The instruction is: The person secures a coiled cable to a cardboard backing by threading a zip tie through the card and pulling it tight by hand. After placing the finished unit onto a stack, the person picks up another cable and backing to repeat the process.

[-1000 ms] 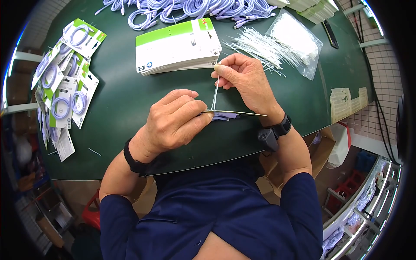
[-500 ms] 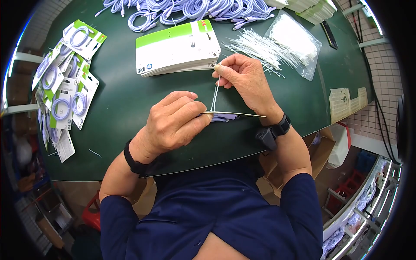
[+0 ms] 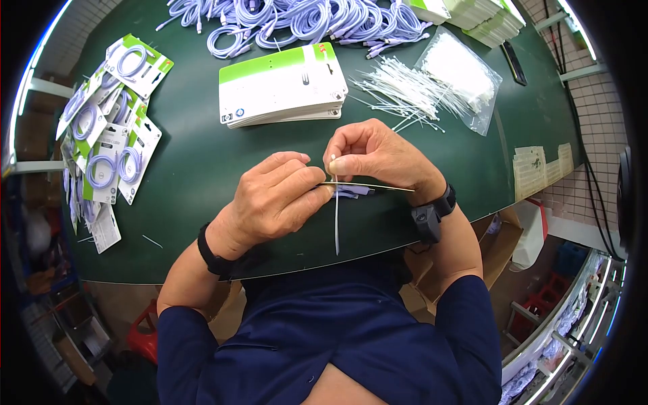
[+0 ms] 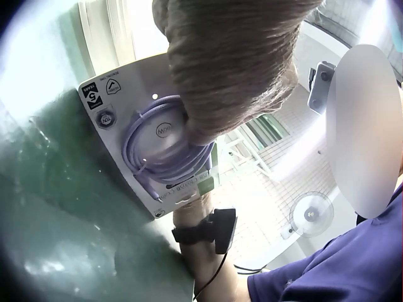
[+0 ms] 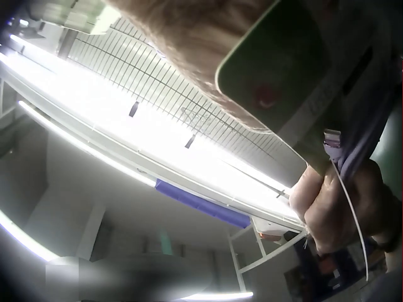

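Note:
My left hand [image 3: 273, 199] grips the backing card [image 4: 113, 141] by one end and holds it edge-on above the table. A coiled purple USB cable [image 4: 130, 151] lies against the card's face, partly covered by the left hand in the left wrist view. Just behind the card's edge, my right hand [image 3: 378, 158] pinches the end of a white cable tie [image 3: 337, 223] between thumb and fingers. The tie's long tail extends from the card toward the body. In the right wrist view, the card's green part and a metal cable plug [image 5: 332, 136] show close up.
A stack of green-and-white cards [image 3: 280, 84] lies beyond the hands. Loose cable ties [image 3: 398, 88] and a plastic bag [image 3: 482, 111] of them sit at the right. Carded cables [image 3: 101, 169] pile up at the left, purple coils [image 3: 304, 23] at the back.
The right hand has come down from above to just behind the card. The tie strands stretched up to it before; now a tail hangs on the near side. The left hand keeps its grip.

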A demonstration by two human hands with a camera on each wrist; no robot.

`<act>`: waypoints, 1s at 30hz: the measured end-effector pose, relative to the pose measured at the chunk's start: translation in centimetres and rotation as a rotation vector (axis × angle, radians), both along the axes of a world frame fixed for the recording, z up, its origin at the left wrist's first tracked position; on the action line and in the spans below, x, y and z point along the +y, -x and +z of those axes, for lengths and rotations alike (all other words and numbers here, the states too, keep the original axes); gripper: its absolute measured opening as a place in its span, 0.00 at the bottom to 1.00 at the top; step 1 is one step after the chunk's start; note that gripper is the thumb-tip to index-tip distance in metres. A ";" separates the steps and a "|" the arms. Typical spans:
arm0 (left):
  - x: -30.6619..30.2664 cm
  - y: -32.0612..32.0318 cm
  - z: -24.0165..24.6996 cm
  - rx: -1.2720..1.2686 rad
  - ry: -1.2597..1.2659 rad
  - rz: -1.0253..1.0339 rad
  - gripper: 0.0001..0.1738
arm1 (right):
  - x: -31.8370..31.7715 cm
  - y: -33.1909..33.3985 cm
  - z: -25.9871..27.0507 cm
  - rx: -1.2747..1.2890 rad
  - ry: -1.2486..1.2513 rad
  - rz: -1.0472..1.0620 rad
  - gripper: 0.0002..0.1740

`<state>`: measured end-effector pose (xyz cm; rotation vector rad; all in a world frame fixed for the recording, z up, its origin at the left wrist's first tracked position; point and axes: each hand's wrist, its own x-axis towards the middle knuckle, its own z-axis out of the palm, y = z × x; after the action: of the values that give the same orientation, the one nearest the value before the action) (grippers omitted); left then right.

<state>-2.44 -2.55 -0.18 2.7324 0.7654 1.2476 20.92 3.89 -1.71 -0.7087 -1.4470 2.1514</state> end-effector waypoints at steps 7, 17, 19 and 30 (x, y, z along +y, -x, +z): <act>0.0 -0.3 0.3 0.047 0.009 0.012 0.09 | 0.4 -0.3 0.9 -0.023 0.075 0.025 0.08; 0.3 -0.2 -0.1 -0.065 0.137 -0.047 0.08 | 0.5 0.3 0.4 -0.025 0.027 0.103 0.12; 0.1 0.1 -0.1 -0.110 0.172 -0.054 0.09 | 0.6 0.3 0.7 -0.024 0.025 0.119 0.12; 0.1 2.1 1.3 -0.395 0.803 0.185 0.09 | 0.5 -1.2 5.8 -0.192 -0.622 -0.433 0.10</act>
<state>-4.50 -2.41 1.16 1.7535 1.1597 1.1168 22.11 4.39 4.13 -0.8922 -1.7398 1.2399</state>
